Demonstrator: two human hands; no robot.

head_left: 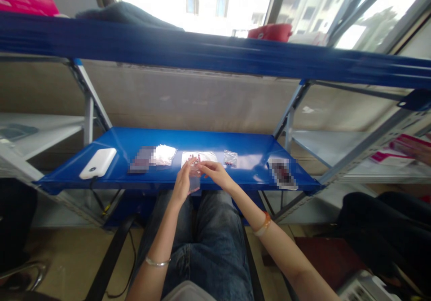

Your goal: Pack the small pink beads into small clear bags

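My left hand (pixel 183 183) and my right hand (pixel 215 173) meet above the front edge of a blue metal shelf (pixel 242 146). Both pinch the top of a small clear plastic bag (pixel 194 182), which hangs down past the shelf edge. Just behind my fingers, a white sheet (pixel 198 158) lies on the shelf with small reddish beads on it. To its right sits a small clear bag of reddish pieces (pixel 230 158). A white packet (pixel 164 155) lies left of my hands.
A white power bank (pixel 98 163) with a dark cable lies at the shelf's left end. Pixelated items lie on the shelf (pixel 141 159) (pixel 282 174). Grey rack uprights flank it, and a blue crossbar (pixel 215 45) runs overhead. My jeans-covered legs (pixel 202 247) are below.
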